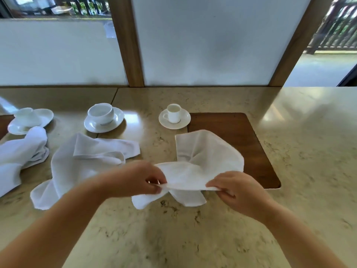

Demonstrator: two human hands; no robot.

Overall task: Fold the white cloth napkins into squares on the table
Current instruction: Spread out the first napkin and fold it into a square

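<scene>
A white cloth napkin (201,161) is lifted off the table in the middle, its far part draped over the brown placemat (241,136) and its near corners hanging down. My left hand (143,180) pinches its near edge on the left. My right hand (237,190) pinches the same edge on the right. A second white napkin (81,163) lies crumpled and loose on the table to the left. A third napkin (21,155) lies bunched at the far left edge.
The beige marble table (173,238) carries a small espresso cup on a saucer (174,117), a wider cup on a saucer (103,118) and a tipped cup on a saucer (31,119). Frosted window panels with wooden posts stand behind the table.
</scene>
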